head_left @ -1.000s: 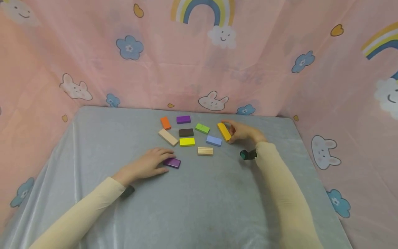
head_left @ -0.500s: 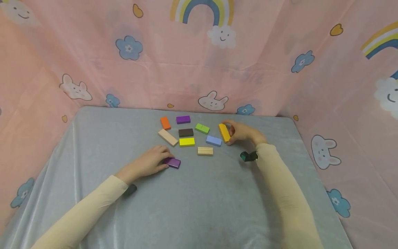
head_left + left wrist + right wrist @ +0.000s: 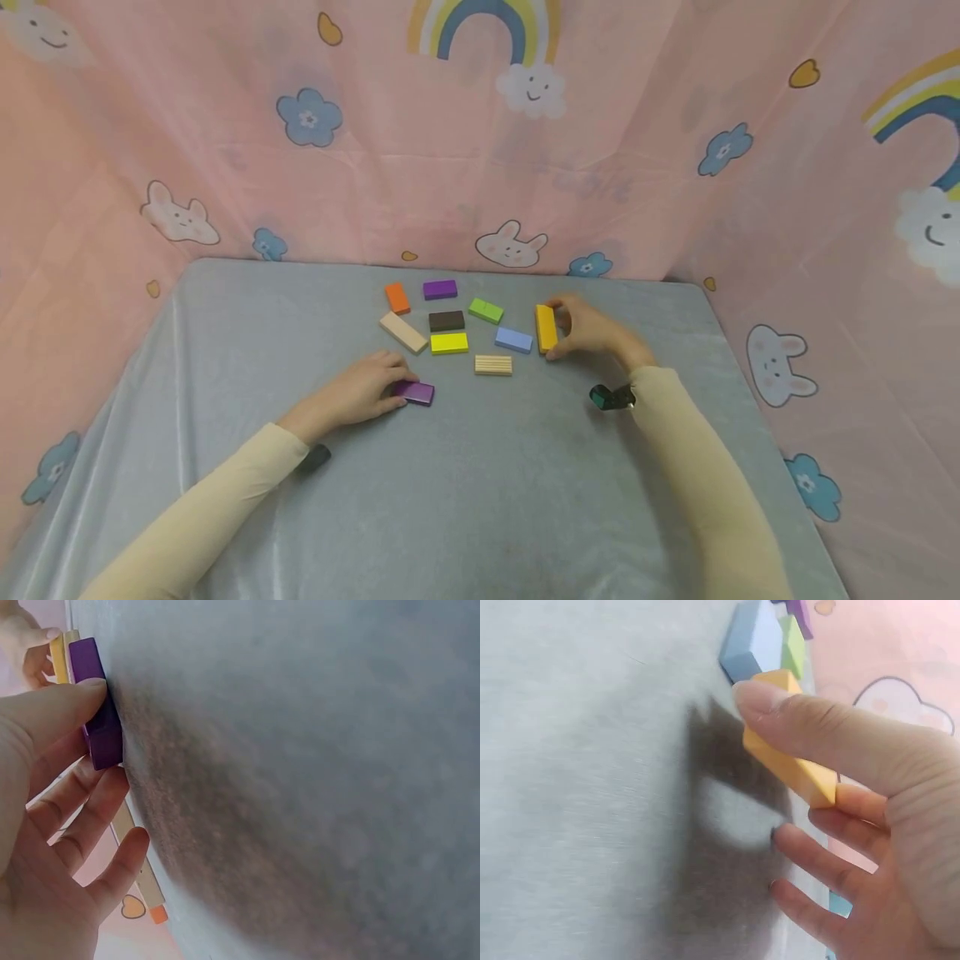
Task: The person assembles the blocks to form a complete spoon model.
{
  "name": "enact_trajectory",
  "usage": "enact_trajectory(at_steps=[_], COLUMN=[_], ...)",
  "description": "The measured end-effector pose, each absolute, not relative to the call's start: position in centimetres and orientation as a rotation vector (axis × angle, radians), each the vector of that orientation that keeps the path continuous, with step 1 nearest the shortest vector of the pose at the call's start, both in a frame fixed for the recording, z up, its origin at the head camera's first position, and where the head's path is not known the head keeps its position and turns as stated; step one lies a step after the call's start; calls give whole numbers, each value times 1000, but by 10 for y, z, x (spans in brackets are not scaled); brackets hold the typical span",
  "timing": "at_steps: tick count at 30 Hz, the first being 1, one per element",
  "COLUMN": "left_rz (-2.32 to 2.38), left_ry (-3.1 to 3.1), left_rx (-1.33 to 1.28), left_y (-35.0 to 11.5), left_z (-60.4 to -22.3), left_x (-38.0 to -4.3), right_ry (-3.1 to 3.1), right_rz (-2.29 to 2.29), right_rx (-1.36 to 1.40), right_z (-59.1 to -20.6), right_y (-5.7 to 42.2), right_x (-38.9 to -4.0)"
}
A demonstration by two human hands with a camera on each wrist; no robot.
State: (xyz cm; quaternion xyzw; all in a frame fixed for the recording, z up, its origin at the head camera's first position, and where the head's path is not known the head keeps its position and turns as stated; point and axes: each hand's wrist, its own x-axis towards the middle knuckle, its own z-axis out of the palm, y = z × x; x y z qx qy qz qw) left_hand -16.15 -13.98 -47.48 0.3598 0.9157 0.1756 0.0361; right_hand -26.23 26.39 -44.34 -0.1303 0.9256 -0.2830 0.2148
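Observation:
In the head view, my left hand [image 3: 356, 390] pinches the left end of a glossy purple block [image 3: 420, 393] at the near side of the group. The left wrist view shows the thumb [image 3: 67, 705] across this purple block [image 3: 103, 735], with the outer fingers spread below it. On the right, my right hand [image 3: 592, 329] holds an orange-yellow block [image 3: 547, 328] by its ends between thumb and fingers. In the right wrist view the thumb lies over one end of the orange-yellow block [image 3: 791, 769], whose shadow falls on the cloth. A light blue block [image 3: 513, 340] lies just left of it.
Between the hands lie a ridged wooden block [image 3: 493, 365], a bright yellow block [image 3: 449, 343], a dark brown block [image 3: 447, 321] and a plain wooden block [image 3: 403, 332]. Farther back are orange [image 3: 397, 298], purple [image 3: 440, 290] and green [image 3: 486, 311] blocks. A pink printed curtain [image 3: 420, 192] borders the grey cloth [image 3: 450, 500].
My left fingers and thumb have drawn in on the near purple block, which stays in place. My right hand has shifted the orange-yellow block slightly right and nearer, turning it straighter.

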Motion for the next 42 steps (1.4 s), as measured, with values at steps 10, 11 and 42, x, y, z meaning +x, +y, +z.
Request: enact_trajectory(at_steps=[10,11,42], left_rz=[562,565,621], left_ry=[2803,2801,2740], left_rx=[1061,1055,1101], left_y=[-136,-136,-102], left_z=[-475,-474,-467], left_x=[-163,-163,-169], right_ry=[2637,2642,2667], right_rz=[-810,-811,-702], right_rx=[-445,-460,-642], right_z=[-445,-445,-462], right_y=[260,259,187], right_x=[-228,-225,-143])
